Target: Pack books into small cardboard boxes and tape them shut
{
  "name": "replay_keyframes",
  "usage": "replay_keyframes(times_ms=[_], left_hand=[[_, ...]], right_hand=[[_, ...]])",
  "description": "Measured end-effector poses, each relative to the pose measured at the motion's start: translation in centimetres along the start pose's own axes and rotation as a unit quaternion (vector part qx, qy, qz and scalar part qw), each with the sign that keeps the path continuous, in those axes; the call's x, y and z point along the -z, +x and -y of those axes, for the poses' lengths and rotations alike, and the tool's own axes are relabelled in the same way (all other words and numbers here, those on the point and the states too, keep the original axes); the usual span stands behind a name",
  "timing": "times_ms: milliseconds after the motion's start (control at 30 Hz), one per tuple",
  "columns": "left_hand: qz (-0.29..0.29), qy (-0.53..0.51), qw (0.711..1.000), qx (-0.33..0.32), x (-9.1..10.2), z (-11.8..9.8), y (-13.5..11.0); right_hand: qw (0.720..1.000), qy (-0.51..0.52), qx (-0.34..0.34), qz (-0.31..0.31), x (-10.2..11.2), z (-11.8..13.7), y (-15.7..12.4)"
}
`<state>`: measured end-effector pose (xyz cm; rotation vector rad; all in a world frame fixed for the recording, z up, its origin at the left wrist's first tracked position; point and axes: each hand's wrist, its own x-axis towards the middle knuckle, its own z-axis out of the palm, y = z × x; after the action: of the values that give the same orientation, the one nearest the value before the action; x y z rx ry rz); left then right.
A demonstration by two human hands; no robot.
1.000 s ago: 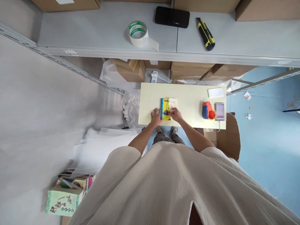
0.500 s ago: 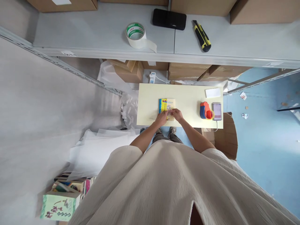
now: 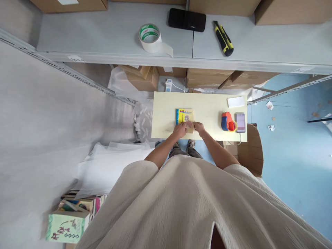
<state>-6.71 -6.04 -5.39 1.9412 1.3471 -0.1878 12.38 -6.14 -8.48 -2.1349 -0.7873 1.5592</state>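
A small yellow book with a blue spine (image 3: 183, 116) lies on the pale yellow table (image 3: 166, 114), partly under a thin translucent sheet. My left hand (image 3: 180, 130) rests on the book's near edge with fingers curled over the sheet. My right hand (image 3: 199, 127) is beside it on the near right corner, fingers bent and pressed on the same sheet. Both hands are small in view, so the exact grip is hard to make out.
An orange and blue tape dispenser (image 3: 227, 122), a phone (image 3: 240, 122) and a white card (image 3: 236, 102) lie at the table's right. The grey shelf above holds a tape roll (image 3: 150, 35), black case (image 3: 187, 20) and yellow utility knife (image 3: 223, 33). Books (image 3: 72, 218) stand at lower left.
My left hand moved from the table left of the book onto its near edge. My right hand slid slightly toward me. The sheet now covers more of the book.
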Motion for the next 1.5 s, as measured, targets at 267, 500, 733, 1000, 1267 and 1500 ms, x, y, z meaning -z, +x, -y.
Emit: replay_keyframes(times_ms=[267,500,733,1000,1267,1500], left_hand=[[-0.036,-0.085,0.995,0.039,1.4,-1.3,-0.4],[-0.088,-0.175,0.976,0.096,3.5,0.1,-2.1],[-0.179,-0.273,0.938,0.119,3.8,5.4,-4.2],[-0.173,-0.35,0.895,0.217,4.5,12.0,-4.6],[-0.169,-0.423,0.836,0.305,3.3,15.1,-3.1],[-0.158,-0.338,0.891,0.26,2.7,16.0,-2.1]], right_hand=[[0.987,0.152,-0.043,0.018,0.2,2.9,-1.8],[0.978,0.187,-0.005,0.087,-2.8,5.6,-3.4],[0.966,0.184,0.022,0.18,-6.4,7.4,-4.3],[0.992,0.057,-0.004,0.115,-7.7,5.5,-3.0],[0.995,0.008,-0.031,0.094,-9.3,4.0,-2.7],[0.998,0.021,-0.02,0.06,-9.8,4.1,-2.7]])
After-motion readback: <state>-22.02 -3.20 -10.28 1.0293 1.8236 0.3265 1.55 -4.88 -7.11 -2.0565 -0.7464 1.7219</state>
